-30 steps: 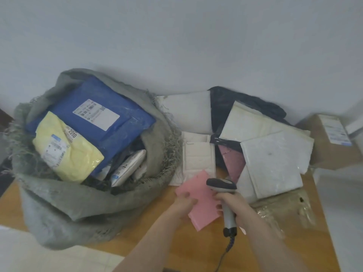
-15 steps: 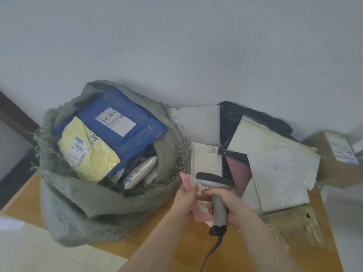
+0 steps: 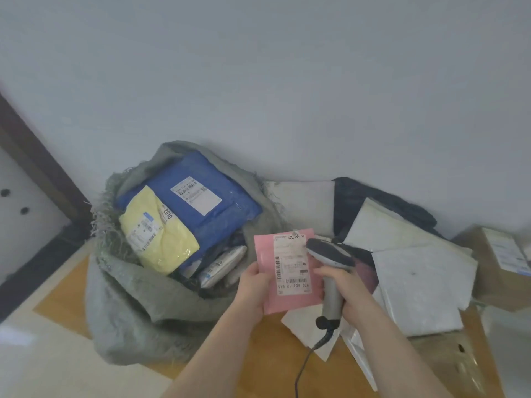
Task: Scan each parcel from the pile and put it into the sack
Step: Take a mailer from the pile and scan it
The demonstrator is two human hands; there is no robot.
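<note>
Pink parcel (image 3: 287, 271), label side up, held upright in the head view by the left hand (image 3: 254, 285), fingers curled round its lower left edge; turned over since a second ago, when only the blank pink back showed. Barcode now exposed, so scan judged to be in hand, drop into the sack yet to come. Scanner (image 3: 330, 262) gripped in the right hand (image 3: 344, 288), fingers wrapped round the handle, head hovering just beside the label's upper right corner, cable trailing down toward the wearer.

Left of the grip: grey woven sack (image 3: 138, 305) standing open on the wooden table (image 3: 275, 354), already holding a blue parcel (image 3: 201, 202) and a yellow parcel (image 3: 158, 239) near the brim. Right of the grip and behind it: pile of white padded mailers (image 3: 419, 282), a dark bag (image 3: 373, 196) and a cardboard box (image 3: 500, 262) still waiting. Nothing seen between the held parcel and the sack mouth, though the sack looked nearly full.
</note>
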